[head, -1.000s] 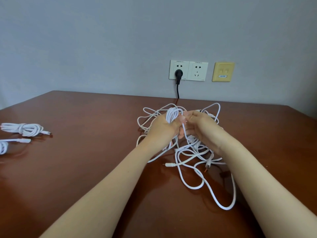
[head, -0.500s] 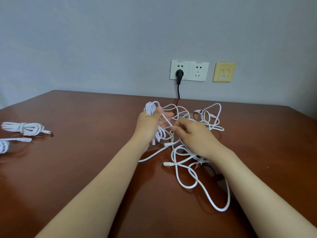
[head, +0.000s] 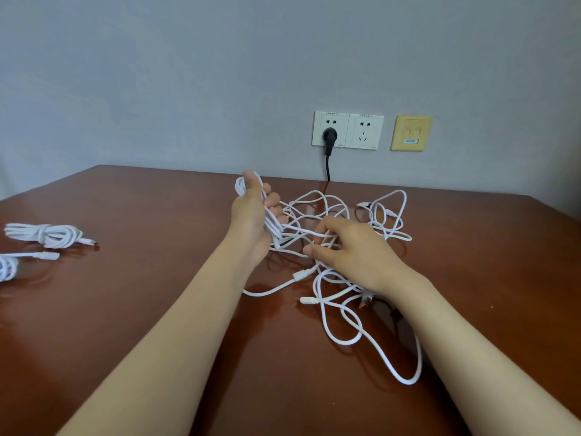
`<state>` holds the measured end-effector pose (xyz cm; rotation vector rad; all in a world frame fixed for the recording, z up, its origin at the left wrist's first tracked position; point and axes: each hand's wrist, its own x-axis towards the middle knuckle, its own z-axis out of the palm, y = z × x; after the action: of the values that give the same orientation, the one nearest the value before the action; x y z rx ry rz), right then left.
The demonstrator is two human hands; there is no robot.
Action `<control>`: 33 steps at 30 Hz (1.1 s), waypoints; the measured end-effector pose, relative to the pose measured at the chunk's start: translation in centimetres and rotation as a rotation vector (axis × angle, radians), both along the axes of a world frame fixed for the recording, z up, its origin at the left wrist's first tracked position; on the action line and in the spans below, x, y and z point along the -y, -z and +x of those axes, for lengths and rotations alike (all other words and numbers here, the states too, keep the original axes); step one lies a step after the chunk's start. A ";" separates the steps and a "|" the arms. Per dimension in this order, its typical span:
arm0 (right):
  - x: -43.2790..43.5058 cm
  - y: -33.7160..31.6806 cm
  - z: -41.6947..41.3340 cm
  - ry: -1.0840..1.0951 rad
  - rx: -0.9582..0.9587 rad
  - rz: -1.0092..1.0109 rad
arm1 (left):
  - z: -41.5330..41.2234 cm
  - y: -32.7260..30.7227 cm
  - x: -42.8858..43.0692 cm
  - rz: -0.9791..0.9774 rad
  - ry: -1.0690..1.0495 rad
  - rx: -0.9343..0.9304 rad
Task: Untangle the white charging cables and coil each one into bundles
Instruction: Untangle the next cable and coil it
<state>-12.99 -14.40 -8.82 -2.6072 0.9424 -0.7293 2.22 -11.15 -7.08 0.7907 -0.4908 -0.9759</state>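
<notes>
While left grip clutches coiled cable, right grip pinches tangle strands.

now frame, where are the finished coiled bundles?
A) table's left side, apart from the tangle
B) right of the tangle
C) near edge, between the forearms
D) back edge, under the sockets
A: one coiled bundle and a second bundle, cut by the frame edge, lie on the table's left side, clear of the tangle. The left hand grips a part-wound coil, and the right hand pinches tangle strands.
</notes>
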 end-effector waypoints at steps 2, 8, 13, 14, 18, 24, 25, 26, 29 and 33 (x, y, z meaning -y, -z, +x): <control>-0.1 0.0 0.1 -0.037 0.012 -0.025 | 0.2 0.0 0.0 0.011 -0.011 0.016; -0.3 -0.3 0.3 0.014 -0.121 -0.190 | 0.4 -0.2 -0.1 -0.002 -0.027 0.001; -0.3 -0.2 0.4 0.077 -0.189 -0.287 | 0.8 -0.3 -0.1 -0.012 -0.108 0.028; -0.4 -0.2 0.4 0.069 -0.157 -0.287 | 0.9 -0.1 0.0 0.008 -0.139 0.066; -0.1 -0.1 0.5 -0.055 -0.046 -0.458 | 0.9 0.6 0.3 0.131 -0.260 0.388; -0.6 -0.3 0.7 -0.167 0.044 -0.481 | -0.5 0.9 -0.2 0.202 -0.247 0.862; -0.6 -0.3 0.7 -0.156 0.066 -0.485 | -0.8 1.0 -0.2 0.196 -0.231 0.926; -0.7 -0.3 0.6 -0.146 0.080 -0.476 | -1.1 1.0 -0.3 0.197 -0.213 0.989; -1.0 -0.3 0.5 -0.108 0.125 -0.360 | -2.1 1.2 -0.1 0.231 -0.136 1.091; -1.1 -0.2 0.4 -0.039 0.182 -0.206 | -2.5 1.5 -0.1 0.299 -0.009 1.136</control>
<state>-12.61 -13.30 -8.61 -2.6656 0.7990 -1.0843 -0.25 -11.01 -8.62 1.6066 -1.3240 -0.5093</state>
